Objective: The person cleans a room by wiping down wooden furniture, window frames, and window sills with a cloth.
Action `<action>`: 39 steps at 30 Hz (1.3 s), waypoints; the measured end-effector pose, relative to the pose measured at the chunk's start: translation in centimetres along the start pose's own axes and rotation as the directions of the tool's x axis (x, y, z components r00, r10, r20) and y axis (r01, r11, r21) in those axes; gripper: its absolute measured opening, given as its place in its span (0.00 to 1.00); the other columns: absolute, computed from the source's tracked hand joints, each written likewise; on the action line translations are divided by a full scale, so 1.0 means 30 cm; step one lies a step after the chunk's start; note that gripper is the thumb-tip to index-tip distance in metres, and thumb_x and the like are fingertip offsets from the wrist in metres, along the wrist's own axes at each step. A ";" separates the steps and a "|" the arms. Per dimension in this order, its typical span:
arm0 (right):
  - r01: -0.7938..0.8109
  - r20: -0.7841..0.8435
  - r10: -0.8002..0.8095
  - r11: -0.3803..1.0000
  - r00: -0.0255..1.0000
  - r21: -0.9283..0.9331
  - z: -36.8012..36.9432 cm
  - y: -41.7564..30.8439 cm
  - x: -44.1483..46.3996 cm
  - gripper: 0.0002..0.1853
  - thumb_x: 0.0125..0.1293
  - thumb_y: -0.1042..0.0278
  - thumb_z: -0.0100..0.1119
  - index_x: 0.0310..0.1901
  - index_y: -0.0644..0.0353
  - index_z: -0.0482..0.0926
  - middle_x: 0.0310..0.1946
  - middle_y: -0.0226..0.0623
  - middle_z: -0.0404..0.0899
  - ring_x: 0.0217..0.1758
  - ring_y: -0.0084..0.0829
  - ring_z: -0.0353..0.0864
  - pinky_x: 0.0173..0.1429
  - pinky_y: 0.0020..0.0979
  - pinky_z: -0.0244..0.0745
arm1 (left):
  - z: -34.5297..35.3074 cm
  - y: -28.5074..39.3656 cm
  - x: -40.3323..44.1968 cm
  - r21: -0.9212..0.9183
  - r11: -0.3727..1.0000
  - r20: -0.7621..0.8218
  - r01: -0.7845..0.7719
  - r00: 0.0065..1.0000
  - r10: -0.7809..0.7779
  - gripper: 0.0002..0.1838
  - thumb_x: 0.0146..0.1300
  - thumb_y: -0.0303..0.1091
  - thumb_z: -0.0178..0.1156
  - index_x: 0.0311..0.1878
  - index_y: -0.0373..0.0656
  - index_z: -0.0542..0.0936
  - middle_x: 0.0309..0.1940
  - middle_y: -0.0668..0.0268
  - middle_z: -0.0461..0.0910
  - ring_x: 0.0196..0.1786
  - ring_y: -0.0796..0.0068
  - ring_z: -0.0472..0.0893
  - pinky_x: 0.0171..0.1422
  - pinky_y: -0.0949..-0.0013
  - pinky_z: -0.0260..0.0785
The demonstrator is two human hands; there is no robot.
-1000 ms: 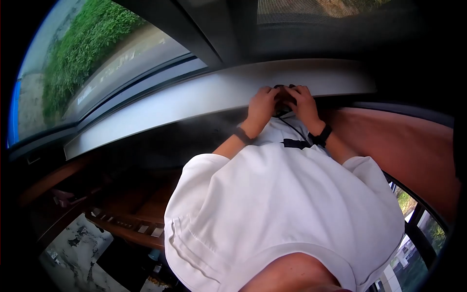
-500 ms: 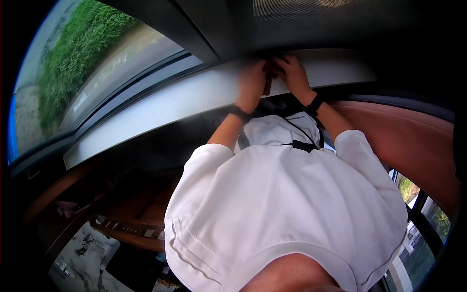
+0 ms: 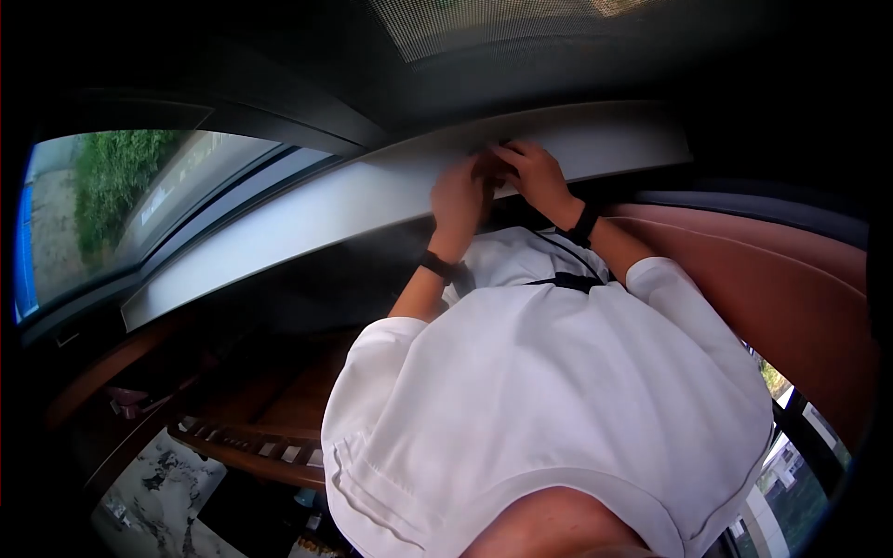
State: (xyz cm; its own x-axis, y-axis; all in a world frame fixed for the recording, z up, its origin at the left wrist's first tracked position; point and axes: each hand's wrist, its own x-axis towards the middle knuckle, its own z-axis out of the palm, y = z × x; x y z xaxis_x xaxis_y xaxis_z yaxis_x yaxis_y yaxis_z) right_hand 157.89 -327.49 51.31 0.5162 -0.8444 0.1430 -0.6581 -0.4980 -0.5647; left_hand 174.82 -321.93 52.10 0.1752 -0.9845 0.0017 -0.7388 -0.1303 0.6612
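Observation:
Both hands are close together above a long white sill (image 3: 288, 232). My left hand (image 3: 457, 203) is smeared by motion, its fingers curled inward. Beside it, my right hand (image 3: 539, 175) has bent fingers that meet the left ones. Between the fingertips is a small reddish-brown piece (image 3: 487, 166), mostly covered and too blurred to name. Each wrist wears a black band.
Beyond the sill, a window (image 3: 121, 195) shows greenery, and a dark mesh screen (image 3: 484, 28) hangs above. To the right curves a reddish-brown padded surface (image 3: 744, 251). A wooden rail (image 3: 251, 451) and a marble-patterned surface (image 3: 163, 488) lie at lower left.
Both hands have shifted left and slightly down in the view, staying together around the brown piece. The camera has tilted, so less of the left window shows and more of the mesh.

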 end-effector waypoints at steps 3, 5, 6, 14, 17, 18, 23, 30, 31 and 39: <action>-0.075 -0.013 0.075 0.997 0.997 -0.025 -0.083 0.155 0.030 0.28 0.58 0.75 0.69 0.63 0.52 0.80 0.56 0.41 0.81 0.59 0.48 0.79 0.59 0.42 0.79 | 0.128 0.093 0.125 -0.018 0.998 -0.034 -0.058 0.998 0.057 0.11 0.63 0.30 0.62 0.49 0.47 0.85 0.46 0.56 0.85 0.48 0.52 0.84 0.52 0.54 0.78; -0.111 -0.052 0.108 0.992 0.993 -0.059 -0.152 0.268 0.025 0.28 0.59 0.76 0.68 0.63 0.52 0.80 0.56 0.42 0.81 0.59 0.48 0.79 0.59 0.42 0.79 | 0.216 0.187 0.201 -0.029 0.993 -0.022 -0.115 0.993 0.114 0.10 0.63 0.31 0.62 0.46 0.47 0.86 0.43 0.56 0.86 0.45 0.51 0.85 0.48 0.53 0.78; -0.119 -0.081 0.112 0.989 0.990 -0.087 -0.190 0.329 0.013 0.28 0.59 0.76 0.68 0.64 0.52 0.80 0.56 0.42 0.81 0.59 0.47 0.79 0.59 0.42 0.78 | 0.265 0.234 0.232 -0.034 0.989 -0.016 -0.143 0.990 0.142 0.09 0.63 0.32 0.62 0.45 0.47 0.86 0.41 0.56 0.86 0.44 0.51 0.85 0.47 0.53 0.79; -0.226 -0.127 0.215 0.971 0.968 -0.075 -0.433 0.536 -0.242 0.32 0.58 0.80 0.67 0.66 0.55 0.78 0.53 0.42 0.80 0.60 0.46 0.76 0.65 0.40 0.74 | 0.550 0.510 0.203 -0.062 0.937 0.060 -0.343 0.936 0.347 0.11 0.62 0.33 0.64 0.47 0.49 0.86 0.39 0.57 0.86 0.43 0.52 0.85 0.45 0.54 0.78; -0.217 -0.077 0.213 0.975 0.974 -0.044 -0.463 0.527 -0.322 0.32 0.56 0.80 0.69 0.66 0.55 0.79 0.53 0.42 0.80 0.59 0.45 0.76 0.65 0.40 0.73 | 0.534 0.551 0.107 -0.047 0.952 0.093 -0.302 0.948 0.305 0.13 0.62 0.31 0.65 0.50 0.50 0.86 0.39 0.59 0.85 0.45 0.53 0.84 0.46 0.54 0.78; -0.200 -0.054 0.197 0.979 0.979 -0.036 -0.476 0.528 -0.324 0.33 0.56 0.80 0.70 0.66 0.55 0.79 0.53 0.42 0.80 0.59 0.44 0.76 0.65 0.40 0.74 | 0.533 0.556 0.093 -0.049 0.959 0.105 -0.280 0.953 0.284 0.14 0.62 0.31 0.65 0.51 0.50 0.85 0.39 0.60 0.85 0.45 0.53 0.84 0.46 0.54 0.78; -0.133 -0.048 0.130 0.989 0.990 -0.060 -0.471 0.615 -0.296 0.33 0.57 0.79 0.70 0.67 0.53 0.78 0.54 0.41 0.81 0.58 0.44 0.78 0.63 0.39 0.76 | 0.601 0.555 0.120 -0.034 0.966 0.100 -0.255 0.961 0.257 0.14 0.62 0.32 0.65 0.51 0.51 0.86 0.40 0.61 0.86 0.44 0.55 0.84 0.46 0.55 0.78; -0.176 -0.143 0.198 0.972 0.970 0.153 -0.430 0.973 -0.188 0.25 0.67 0.80 0.63 0.66 0.60 0.77 0.55 0.47 0.81 0.57 0.46 0.82 0.59 0.40 0.79 | 0.788 0.634 0.396 -0.001 0.906 0.157 -0.423 0.895 0.418 0.08 0.62 0.25 0.58 0.44 0.39 0.81 0.37 0.50 0.83 0.42 0.47 0.84 0.44 0.50 0.78; -0.091 -0.202 0.115 0.988 0.972 0.124 -0.433 0.998 -0.182 0.23 0.68 0.82 0.60 0.64 0.63 0.76 0.56 0.49 0.81 0.56 0.45 0.83 0.59 0.39 0.80 | 0.784 0.666 0.413 0.005 0.908 0.142 -0.418 0.899 0.413 0.08 0.62 0.25 0.58 0.44 0.39 0.81 0.37 0.50 0.83 0.41 0.46 0.84 0.44 0.50 0.78; -0.177 -0.152 0.168 0.983 0.974 -0.050 -0.529 0.841 -0.303 0.30 0.61 0.82 0.66 0.67 0.58 0.77 0.56 0.45 0.80 0.63 0.45 0.77 0.68 0.39 0.73 | 0.776 0.659 0.306 -0.087 0.916 0.078 -0.392 0.914 0.399 0.10 0.64 0.37 0.63 0.45 0.46 0.85 0.40 0.55 0.85 0.43 0.51 0.85 0.46 0.52 0.77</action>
State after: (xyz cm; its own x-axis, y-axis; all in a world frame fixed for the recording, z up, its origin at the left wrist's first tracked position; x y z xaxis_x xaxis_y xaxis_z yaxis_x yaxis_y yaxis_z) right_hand 127.90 -335.51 48.68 0.3086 -0.9362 0.1681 -0.7656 -0.3494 -0.5401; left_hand 146.66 -336.27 47.72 -0.1853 -0.9606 0.2071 -0.6884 0.2773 0.6703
